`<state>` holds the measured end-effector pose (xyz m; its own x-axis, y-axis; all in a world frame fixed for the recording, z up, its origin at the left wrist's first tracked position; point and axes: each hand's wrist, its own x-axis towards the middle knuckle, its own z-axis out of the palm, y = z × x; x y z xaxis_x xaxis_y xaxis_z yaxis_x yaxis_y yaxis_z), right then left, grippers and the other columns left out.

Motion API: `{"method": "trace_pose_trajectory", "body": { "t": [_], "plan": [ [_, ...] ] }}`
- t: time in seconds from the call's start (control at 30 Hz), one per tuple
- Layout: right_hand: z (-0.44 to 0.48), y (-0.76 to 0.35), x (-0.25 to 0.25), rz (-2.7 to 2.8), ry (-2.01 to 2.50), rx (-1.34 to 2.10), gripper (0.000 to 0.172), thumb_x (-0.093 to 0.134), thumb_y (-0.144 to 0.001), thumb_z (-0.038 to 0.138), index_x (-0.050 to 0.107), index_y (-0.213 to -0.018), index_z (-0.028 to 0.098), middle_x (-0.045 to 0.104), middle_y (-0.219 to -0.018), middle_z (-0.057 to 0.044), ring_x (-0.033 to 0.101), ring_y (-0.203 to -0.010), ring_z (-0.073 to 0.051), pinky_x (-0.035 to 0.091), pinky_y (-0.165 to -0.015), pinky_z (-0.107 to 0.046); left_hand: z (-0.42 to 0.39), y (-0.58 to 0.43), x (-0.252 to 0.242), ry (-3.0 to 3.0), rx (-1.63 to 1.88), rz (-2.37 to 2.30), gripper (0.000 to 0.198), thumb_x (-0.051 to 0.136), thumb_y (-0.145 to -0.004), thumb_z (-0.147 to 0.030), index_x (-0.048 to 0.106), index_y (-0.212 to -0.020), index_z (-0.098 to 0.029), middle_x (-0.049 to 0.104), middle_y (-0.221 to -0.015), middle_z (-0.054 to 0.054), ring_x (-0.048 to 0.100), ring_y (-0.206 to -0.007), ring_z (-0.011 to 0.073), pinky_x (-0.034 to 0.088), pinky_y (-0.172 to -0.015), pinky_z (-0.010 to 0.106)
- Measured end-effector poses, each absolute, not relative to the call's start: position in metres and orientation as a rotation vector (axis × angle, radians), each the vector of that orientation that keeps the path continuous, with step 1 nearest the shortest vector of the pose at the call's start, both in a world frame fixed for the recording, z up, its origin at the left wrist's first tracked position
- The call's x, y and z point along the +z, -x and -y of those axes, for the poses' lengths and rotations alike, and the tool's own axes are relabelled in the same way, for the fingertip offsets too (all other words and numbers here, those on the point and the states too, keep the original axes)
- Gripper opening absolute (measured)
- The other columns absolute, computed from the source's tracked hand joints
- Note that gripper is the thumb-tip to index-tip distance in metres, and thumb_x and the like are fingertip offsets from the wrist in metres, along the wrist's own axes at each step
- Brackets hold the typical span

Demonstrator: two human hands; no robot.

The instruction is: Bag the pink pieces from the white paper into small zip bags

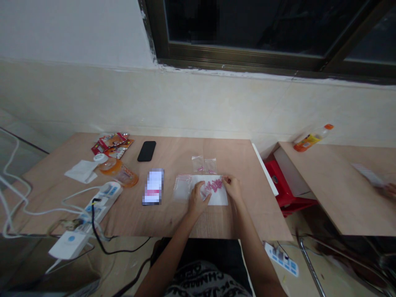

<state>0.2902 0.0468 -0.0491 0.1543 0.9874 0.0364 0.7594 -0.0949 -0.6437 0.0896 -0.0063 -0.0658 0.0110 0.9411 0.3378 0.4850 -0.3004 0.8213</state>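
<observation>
Pink beads (216, 184) lie in a loose pile on a white sheet of paper (220, 200). My left hand (197, 201) is at the left of the pile, its thumb and fingers curved around a small clear plastic bag (203, 191) that is hard to make out. At the pile's right edge is my right hand (233, 188), its fingers pinched together; anything between them is too small to tell. Two small zip bags (198, 163) with some pink beads inside lie just beyond the paper. A stack of clear zip bags (182, 188) rests to the left of the paper.
Left of the bags are a lit phone (154, 186), a dark phone (147, 151), an orange drink bottle (120, 172), snack packets (113, 144), a tissue (82, 171) and a power strip (102, 202) with cables. A red stool (278, 181) stands between this table and another at right, where a person's hand shows.
</observation>
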Motion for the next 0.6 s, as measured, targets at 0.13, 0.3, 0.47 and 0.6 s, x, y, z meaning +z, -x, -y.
{"method": "trace_pose_trajectory", "body": {
  "t": [0.13, 0.3, 0.47, 0.6],
  "plan": [
    [-0.047, -0.285, -0.042, 1.724, 1.980, 0.521, 0.027, 0.056, -0.085, 0.036, 0.074, -0.098, 0.021, 0.069, -0.076, -0.002, 0.062, -0.074, -0.017, 0.041, -0.076, -0.029, 0.007, -0.090, -0.065, -1.818, 1.246, -1.458, 0.053, 0.065, -0.078, -0.019, 0.047, -0.127, -0.023, 0.059, -0.125, 0.009, 0.057, -0.117, 0.0243, 0.046, -0.102, 0.045],
    [-0.049, -0.277, -0.033, 1.774, 2.075, 0.512, 0.024, 0.058, -0.086, 0.036, 0.075, -0.097, 0.024, 0.071, -0.079, -0.003, 0.064, -0.081, -0.019, 0.038, -0.083, -0.031, 0.006, -0.089, -0.066, -1.829, 1.259, -1.454, 0.052, 0.065, -0.078, -0.018, 0.046, -0.127, -0.022, 0.059, -0.125, 0.010, 0.057, -0.117, 0.0242, 0.047, -0.102, 0.046],
    [-0.052, -0.272, -0.028, 1.799, 2.128, 0.522, 0.021, 0.058, -0.088, 0.035, 0.076, -0.094, 0.025, 0.072, -0.079, -0.004, 0.065, -0.084, -0.020, 0.037, -0.084, -0.032, 0.006, -0.089, -0.065, -1.813, 1.253, -1.478, 0.052, 0.065, -0.078, -0.018, 0.047, -0.127, -0.022, 0.059, -0.125, 0.010, 0.057, -0.117, 0.0243, 0.047, -0.102, 0.045],
    [-0.052, -0.271, -0.024, 1.789, 2.155, 0.545, 0.020, 0.059, -0.087, 0.035, 0.076, -0.094, 0.025, 0.073, -0.081, -0.004, 0.065, -0.083, -0.019, 0.038, -0.082, -0.030, 0.007, -0.089, -0.065, -1.805, 1.284, -1.458, 0.052, 0.065, -0.078, -0.018, 0.046, -0.127, -0.022, 0.058, -0.125, 0.010, 0.056, -0.118, 0.0242, 0.046, -0.103, 0.046]
  ]
}}
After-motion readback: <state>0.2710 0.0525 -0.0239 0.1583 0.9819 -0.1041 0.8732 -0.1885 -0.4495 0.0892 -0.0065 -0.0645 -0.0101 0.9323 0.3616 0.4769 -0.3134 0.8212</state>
